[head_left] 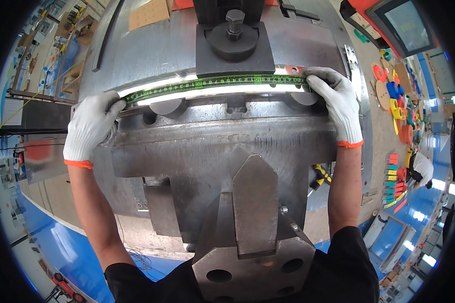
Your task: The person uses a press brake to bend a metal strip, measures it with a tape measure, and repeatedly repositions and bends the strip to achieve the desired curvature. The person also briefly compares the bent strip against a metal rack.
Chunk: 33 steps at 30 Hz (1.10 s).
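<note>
A green tape measure blade with black markings is stretched across a shiny metal bar on the machine. My left hand, in a white knit glove with an orange cuff, pinches the blade's left end. At the other end, my gloved right hand has its thumb and forefinger closed on the tape near the bar's right end. Whether a tape case sits inside either hand is hidden. A dark block with a large bolt stands just behind the middle of the tape.
A heavy steel machine part with a pointed block rises between my forearms. Yellow-and-black pliers lie near my right forearm. A screen on a red mount is at the far right. Colored tape rolls and a person appear beyond.
</note>
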Motion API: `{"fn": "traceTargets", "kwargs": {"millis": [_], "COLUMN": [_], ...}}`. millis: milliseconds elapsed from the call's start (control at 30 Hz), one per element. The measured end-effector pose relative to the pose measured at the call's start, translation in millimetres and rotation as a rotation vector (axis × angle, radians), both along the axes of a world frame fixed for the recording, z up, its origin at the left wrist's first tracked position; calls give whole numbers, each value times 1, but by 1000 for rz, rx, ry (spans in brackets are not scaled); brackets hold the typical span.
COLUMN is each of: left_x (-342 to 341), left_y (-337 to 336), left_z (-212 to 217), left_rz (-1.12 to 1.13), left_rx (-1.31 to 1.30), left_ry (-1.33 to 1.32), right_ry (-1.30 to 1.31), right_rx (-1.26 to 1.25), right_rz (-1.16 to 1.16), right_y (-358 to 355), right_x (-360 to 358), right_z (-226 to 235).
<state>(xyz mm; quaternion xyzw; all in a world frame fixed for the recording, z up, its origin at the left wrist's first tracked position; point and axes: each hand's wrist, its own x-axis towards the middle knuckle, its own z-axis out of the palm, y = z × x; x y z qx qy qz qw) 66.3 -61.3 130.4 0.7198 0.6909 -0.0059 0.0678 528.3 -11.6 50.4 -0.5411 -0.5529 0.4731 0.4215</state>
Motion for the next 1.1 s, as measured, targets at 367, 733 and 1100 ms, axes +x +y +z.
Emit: {"fn": "traceTargets", "kwargs": {"millis": [367,733,1100], "left_x": [-3,-5,-13], "left_y": [-1,-1,-7], "left_z": [-2,-3,-5], "left_rz": [3,50,-68], "left_rx": [23,-5,67], "left_ry": [-38,-107,-239], "right_ry": [-15,-20,-76], "right_rx": [28,38,143], "right_rz": [-39,-32,-97], "right_y": [-3,-5,-7], "right_x": [-2,-1,-2], "right_z": [-4,-4,-5]}}
